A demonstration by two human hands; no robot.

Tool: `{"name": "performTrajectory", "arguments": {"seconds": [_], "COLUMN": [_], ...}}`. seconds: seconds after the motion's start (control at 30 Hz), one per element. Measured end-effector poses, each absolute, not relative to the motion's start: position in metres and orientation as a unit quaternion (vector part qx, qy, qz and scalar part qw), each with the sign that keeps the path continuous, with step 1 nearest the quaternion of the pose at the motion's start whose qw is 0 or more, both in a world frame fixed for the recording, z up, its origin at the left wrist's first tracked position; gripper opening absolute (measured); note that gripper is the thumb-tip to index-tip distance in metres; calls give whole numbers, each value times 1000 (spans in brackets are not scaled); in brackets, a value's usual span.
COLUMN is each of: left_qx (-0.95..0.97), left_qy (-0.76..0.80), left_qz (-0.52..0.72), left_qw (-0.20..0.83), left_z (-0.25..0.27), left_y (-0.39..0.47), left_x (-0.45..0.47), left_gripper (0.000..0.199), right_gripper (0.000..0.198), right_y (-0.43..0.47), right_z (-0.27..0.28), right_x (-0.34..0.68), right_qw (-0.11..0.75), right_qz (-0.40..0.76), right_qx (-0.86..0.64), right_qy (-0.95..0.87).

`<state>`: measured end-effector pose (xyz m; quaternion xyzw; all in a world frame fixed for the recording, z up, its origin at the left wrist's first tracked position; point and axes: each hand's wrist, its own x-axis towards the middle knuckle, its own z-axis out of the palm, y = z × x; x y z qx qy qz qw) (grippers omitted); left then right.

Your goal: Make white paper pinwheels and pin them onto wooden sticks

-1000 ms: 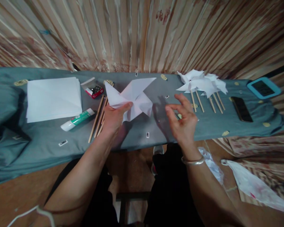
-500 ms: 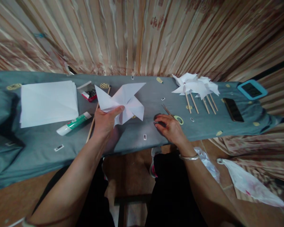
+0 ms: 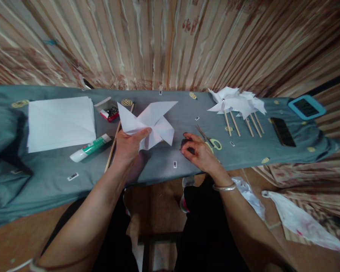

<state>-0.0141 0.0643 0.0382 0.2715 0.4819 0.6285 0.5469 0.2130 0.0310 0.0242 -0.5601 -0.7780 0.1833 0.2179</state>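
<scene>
My left hand (image 3: 128, 146) is closed on a white paper pinwheel (image 3: 161, 130), with the thumb pressed on its folded centre. A bare wooden stick (image 3: 112, 151) lies slanted on the cloth, passing partly behind that hand and the paper. Over the cloth to the right, my right hand (image 3: 197, 151) pinches a small pin-like piece (image 3: 180, 150) between thumb and index finger, the other fingers raised. It is too small to tell exactly. Beside this hand lie scissors (image 3: 215, 143) with pale green handles.
Left of the pinwheel are stacked white paper (image 3: 61, 122), an opened red box of small metal pins (image 3: 110, 112) and a glue stick (image 3: 90, 148). To the right lie several finished pinwheels (image 3: 238, 102) on sticks, a phone (image 3: 283, 131) and a blue-framed device (image 3: 307, 107).
My right hand has shifted slightly left and down, uncovering more of the scissors, and its fingers have spread a little. The pinwheel stays in my left hand. The view has moved slightly.
</scene>
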Motion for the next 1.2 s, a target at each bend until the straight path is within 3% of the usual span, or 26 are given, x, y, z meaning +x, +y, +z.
{"name": "performTrajectory", "arguments": {"seconds": [0.17, 0.37, 0.67, 0.9, 1.07, 1.2], "left_qx": [271, 277, 280, 294, 305, 305], "left_qy": [471, 474, 471, 473, 471, 464], "left_qz": [634, 632, 634, 617, 616, 621], "left_qw": [550, 547, 545, 556, 553, 553], "left_z": [38, 36, 35, 36, 41, 47], "left_y": [64, 65, 62, 57, 54, 54], "left_x": [-11, -11, -7, -2, 2, 3], "left_gripper": [29, 28, 27, 22, 19, 18], "right_gripper": [2, 10, 15, 7, 7, 10], "right_y": [34, 29, 23, 15, 15, 16], "right_z": [22, 30, 27, 60, 71, 68], "right_x": [216, 214, 200, 179, 150, 138], "right_qw": [230, 261, 192, 386, 422, 446], "right_qz": [186, 194, 118, 227, 261, 225], "right_qx": [-582, -575, -540, -575, -542, -526], "right_qy": [-757, -751, -811, -685, -678, -688]}}
